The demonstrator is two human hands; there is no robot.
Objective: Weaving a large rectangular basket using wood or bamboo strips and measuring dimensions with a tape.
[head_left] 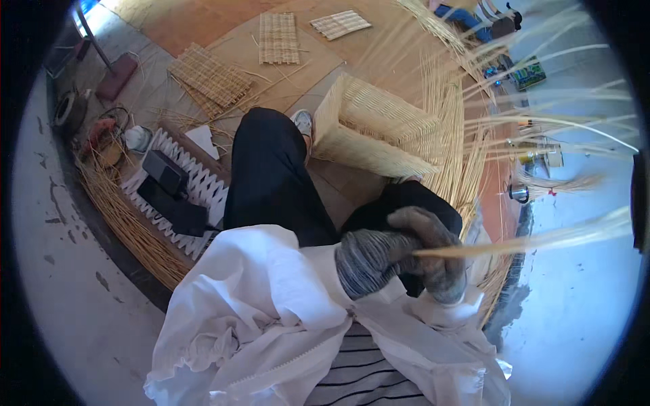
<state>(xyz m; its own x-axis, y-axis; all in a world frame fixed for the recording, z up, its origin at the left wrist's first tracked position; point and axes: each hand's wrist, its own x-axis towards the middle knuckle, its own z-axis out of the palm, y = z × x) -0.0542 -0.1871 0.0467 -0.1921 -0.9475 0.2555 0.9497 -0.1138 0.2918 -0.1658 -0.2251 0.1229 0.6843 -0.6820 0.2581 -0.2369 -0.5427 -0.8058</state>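
Observation:
Both of my hands wear grey knitted gloves and meet before my right knee. My left hand reaches across from the white sleeve, its fingers closed on the end of a bundle of pale wicker strands. Against it sits my right hand, fingers curled around the same bundle, partly overlapped by it. The bundle runs off to the right and blurs toward the picture's rim. Beyond my hands, a woven wicker box with one open side lies between my feet, long loose strands fanning out to its right.
Flat woven panels lie on the brown floor sheet ahead. On the left, a white lattice crate carries a black case, beside a long pile of strands. A metal kettle-like pot stands at the right wall.

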